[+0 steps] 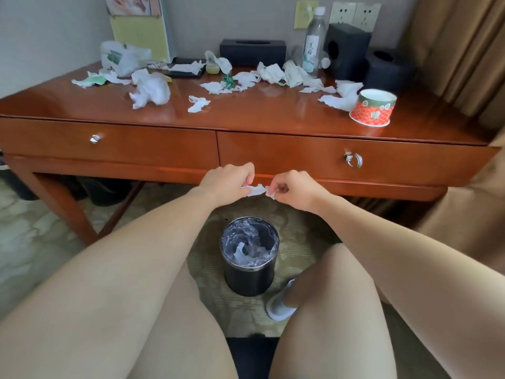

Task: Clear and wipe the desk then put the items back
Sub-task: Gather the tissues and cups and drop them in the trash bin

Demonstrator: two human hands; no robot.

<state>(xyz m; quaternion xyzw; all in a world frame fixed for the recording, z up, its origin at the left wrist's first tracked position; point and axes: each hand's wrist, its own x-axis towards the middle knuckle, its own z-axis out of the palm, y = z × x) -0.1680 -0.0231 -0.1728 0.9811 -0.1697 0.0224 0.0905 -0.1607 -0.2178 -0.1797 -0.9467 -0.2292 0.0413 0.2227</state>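
Wooden desk (273, 116) littered: torn tissue scraps (150, 90), paper cup (373, 108) front right, water bottle (314, 45), black tissue box (252, 51) at back. Below desk edge, left hand (226, 179) and right hand (292, 188) both pinching one paper scrap (255, 190), directly above lined bin (250, 255) on floor.

Hotel-like guest room, glossy reddish-brown wooden desk (246, 113) with two metal-handled drawers, long tan curtains (451, 50) – black rectangular tissue box (252, 51), small black plastic-lined waste bin (250, 274) on patterned carpet (207, 258), white soft slipper (278, 307)
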